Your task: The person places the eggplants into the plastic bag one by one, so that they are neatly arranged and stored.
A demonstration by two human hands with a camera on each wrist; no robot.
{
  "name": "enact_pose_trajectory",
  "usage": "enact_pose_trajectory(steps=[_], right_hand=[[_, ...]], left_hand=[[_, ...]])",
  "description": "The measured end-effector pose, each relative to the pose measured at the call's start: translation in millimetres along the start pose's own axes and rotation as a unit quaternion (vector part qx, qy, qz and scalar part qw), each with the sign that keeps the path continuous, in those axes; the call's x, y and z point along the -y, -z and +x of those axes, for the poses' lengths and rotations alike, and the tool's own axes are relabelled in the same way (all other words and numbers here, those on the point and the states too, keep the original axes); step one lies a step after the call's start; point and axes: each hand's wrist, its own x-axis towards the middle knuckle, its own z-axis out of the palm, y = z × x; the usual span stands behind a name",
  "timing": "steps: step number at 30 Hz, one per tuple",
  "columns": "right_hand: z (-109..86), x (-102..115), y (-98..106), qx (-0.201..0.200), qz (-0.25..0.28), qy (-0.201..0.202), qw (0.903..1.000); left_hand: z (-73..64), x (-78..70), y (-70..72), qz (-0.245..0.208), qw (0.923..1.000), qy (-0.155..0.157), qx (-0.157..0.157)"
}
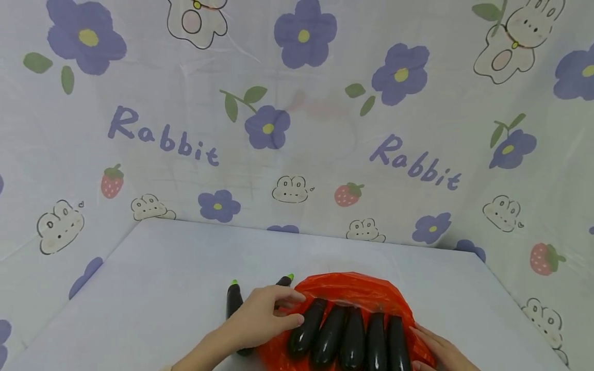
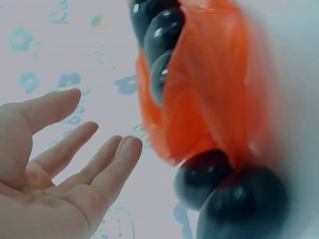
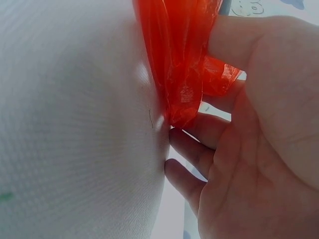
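Note:
Several glossy black eggplants (image 1: 355,337) lie side by side in an opened red plastic bag (image 1: 352,283). My left hand (image 1: 262,319) hovers over the bag's left side, fingers spread and thumb near the leftmost eggplant. In the left wrist view this hand's palm (image 2: 75,184) shows with nothing in it. My right hand (image 1: 445,353) is at the bag's right side. The right wrist view shows a fold of the bag (image 3: 182,64) between its thumb and fingers, while the lower fingertips (image 3: 182,174) rest at the tabletop.
Outside the bag, a green-tipped eggplant (image 1: 234,296) lies on the white table (image 1: 185,268), partly behind my left forearm. Another (image 1: 284,281) shows its green tip beyond my left hand. A patterned cloth (image 1: 315,154) hangs behind the table.

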Motion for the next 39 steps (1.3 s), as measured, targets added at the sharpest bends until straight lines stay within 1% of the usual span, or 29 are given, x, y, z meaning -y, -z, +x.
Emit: enact_pose_trajectory(steps=[2,5,7,9,12,15,18,20,22,24,26,29,31,35,39], right_hand=[[-0.1,-0.4,-0.4,0.001,0.001,-0.008,1.0000],[-0.2,0.6,0.4,0.003,0.012,-0.001,0.9999],[-0.4,1.2,2.0,0.002,0.013,0.021,0.9997],[-0.9,1.7,4.1,-0.001,0.011,0.052,0.9986],[-1.3,1.6,6.5,-0.007,-0.004,0.085,0.9964],[-1.4,2.1,7.8,-0.006,-0.005,0.079,0.9969],[-1.0,1.8,7.9,-0.004,0.000,0.071,0.9975],[-0.9,0.9,7.3,-0.002,0.004,0.068,0.9977],[-0.5,-0.1,6.5,-0.001,0.005,0.073,0.9973],[-0.3,-0.9,5.6,0.000,0.001,0.078,0.9970],[-0.6,-1.0,5.0,-0.001,0.000,0.076,0.9971],[-1.7,-0.1,4.2,-0.004,-0.001,0.067,0.9977],[-2.5,1.5,3.7,-0.005,0.003,0.054,0.9985],[-4.4,5.7,2.6,-0.004,0.008,0.025,0.9996],[-5.8,7.5,0.6,-0.004,0.005,0.000,1.0000]], left_hand=[[-7.8,-1.2,7.9,-0.017,0.9997,-0.003,-0.019],[-18.7,2.1,22.1,-0.030,0.9984,-0.001,-0.048],[-25.0,8.1,31.2,-0.023,0.9972,0.001,-0.071],[-30.3,16.3,39.4,-0.013,0.9952,0.010,-0.096],[-37.5,29.7,48.2,-0.003,0.9909,0.029,-0.131],[-43.3,41.0,53.3,-0.005,0.9859,0.052,-0.159],[-46.6,51.3,54.5,-0.024,0.9808,0.079,-0.177],[-47.9,58.8,53.6,-0.046,0.9777,0.100,-0.179],[-49.5,66.5,52.6,-0.071,0.9756,0.117,-0.171],[-51.4,73.5,52.1,-0.092,0.9753,0.124,-0.158],[-53.2,78.6,51.9,-0.104,0.9771,0.122,-0.140],[-55.3,83.0,51.6,-0.102,0.9800,0.118,-0.123],[-55.9,84.6,51.1,-0.090,0.9814,0.123,-0.116],[-56.8,85.7,49.2,-0.068,0.9815,0.139,-0.113],[-57.9,86.8,46.2,-0.062,0.9803,0.152,-0.110]])
